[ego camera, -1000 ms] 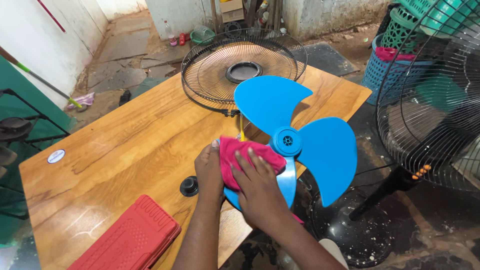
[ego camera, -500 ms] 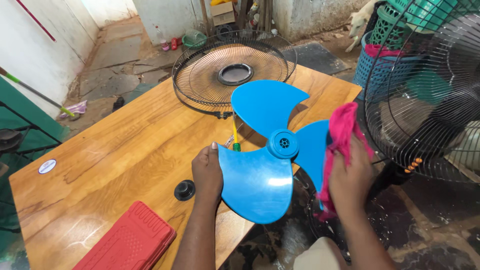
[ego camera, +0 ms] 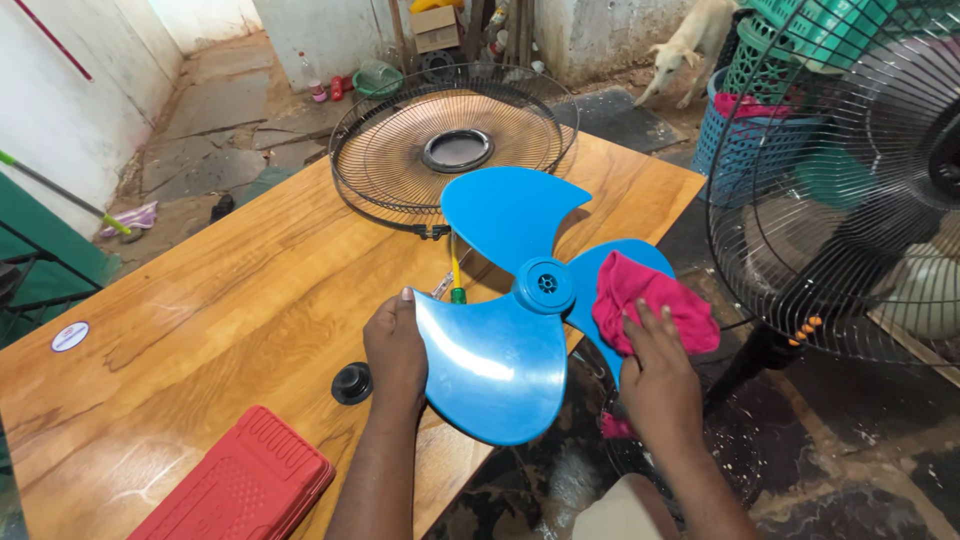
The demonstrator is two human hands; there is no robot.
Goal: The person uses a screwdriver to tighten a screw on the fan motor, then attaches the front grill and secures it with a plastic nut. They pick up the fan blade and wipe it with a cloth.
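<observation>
We see the left hand gripping the edge of a blue three-bladed fan blade, thumb on top of the near blade, fingers wrapped under. The right hand presses a pink cloth flat against the right blade, fingers spread on the cloth, so it is closed on nothing rigid, just holding the cloth down. The fan blade sits partly over the near right edge of the wooden worktop, with its hub facing up and the right blade hanging off past the edge.

Just beside the left hand, a small black round cap lies on the worktop. A red ribbed case sits at the near corner. A yellow-and-green screwdriver pokes out from under the blade. A black wire fan guard lies flat at the far end of the worktop. To the right stands a fan with its rear guard on, off the worktop. A white dog stands on the floor at the back.
</observation>
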